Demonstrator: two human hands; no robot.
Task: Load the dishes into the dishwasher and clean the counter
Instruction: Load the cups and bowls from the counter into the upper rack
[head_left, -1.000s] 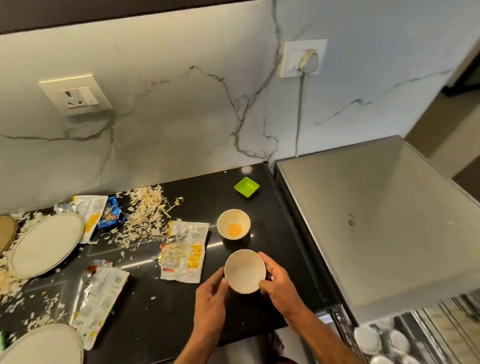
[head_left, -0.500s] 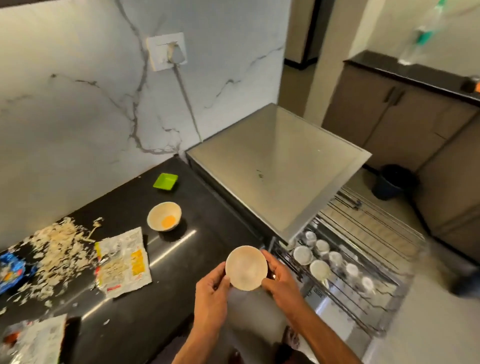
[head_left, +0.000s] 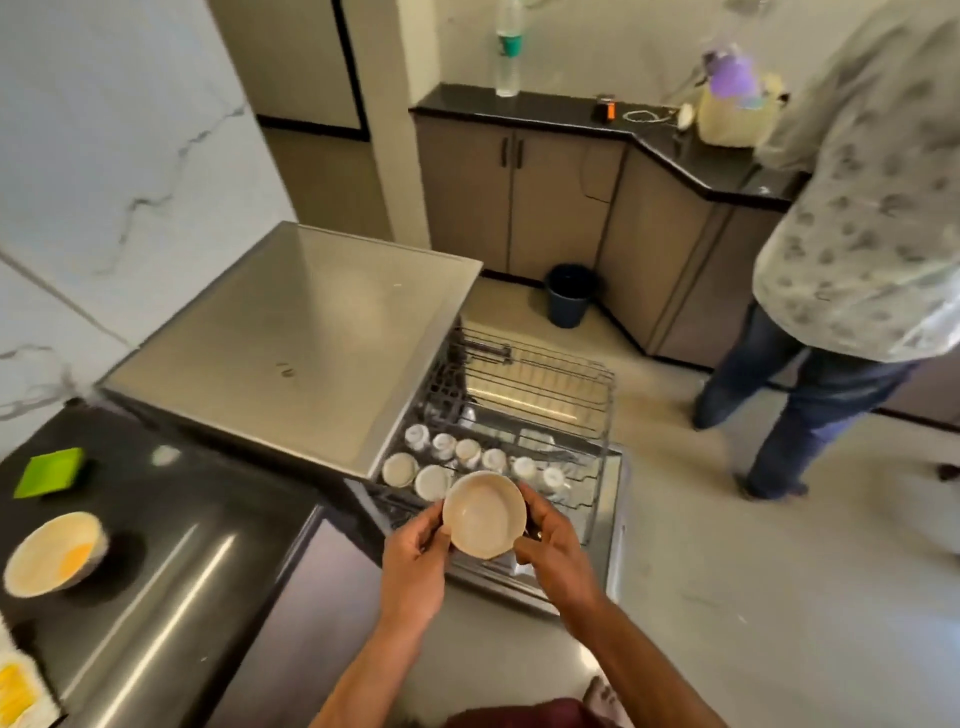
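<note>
A small cream bowl (head_left: 483, 514) is held between both hands above the open dishwasher. My left hand (head_left: 413, 566) grips its left rim and my right hand (head_left: 553, 548) grips its right rim. Below and behind the bowl, the pulled-out upper rack (head_left: 550, 395) holds a row of several white cups and small bowls (head_left: 441, 465). The steel dishwasher top (head_left: 296, 332) lies to the left. On the black counter (head_left: 171, 551) stand a second cream bowl with yellow residue (head_left: 54, 553) and a small green dish (head_left: 49, 471).
Another person in a patterned shirt and jeans (head_left: 852, 249) stands at the right by the far counter. A dark bin (head_left: 570, 294) sits on the floor near grey cabinets (head_left: 519, 197). A yellow-printed wrapper (head_left: 15, 688) lies at the counter's left edge.
The view has swung right from the littered counter to the dishwasher. The bowl, still held in both hands, has moved from over the counter edge to above the open rack.
</note>
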